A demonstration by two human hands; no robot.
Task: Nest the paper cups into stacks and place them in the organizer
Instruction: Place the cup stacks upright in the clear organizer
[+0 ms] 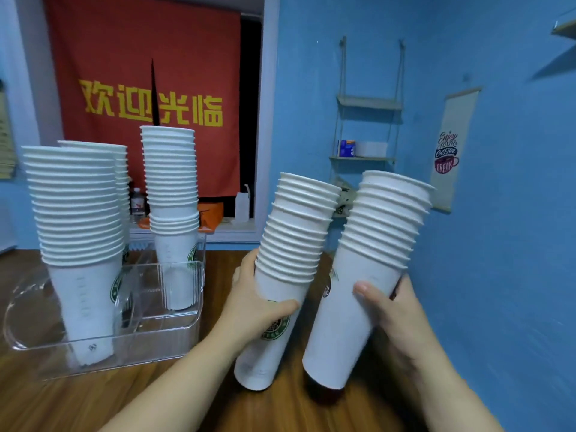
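Blue-walled room; red cloth banner with yellow characters at back; brown wooden table in front. Landmark: clear plastic compartment organizer on the table. Three tall stacks of white paper cups stand in it, mouths up.

Right of the organizer: left hand wraps fingers and thumb round the lower body of a white logo-printed cup stack. Farther right of the organizer: right hand grips a second white cup stack the same way. Both held stacks: long axis near vertical, tops leaning away from the organizer, mouths up, bases down, low over the table; contact not determinable.

Judgement: step in hand is seating a held stack in the organizer. To do well: bring axis upright, lead with the base, lower straight into a compartment, avoid knocking the standing stacks; steady the top so rims stay nested.
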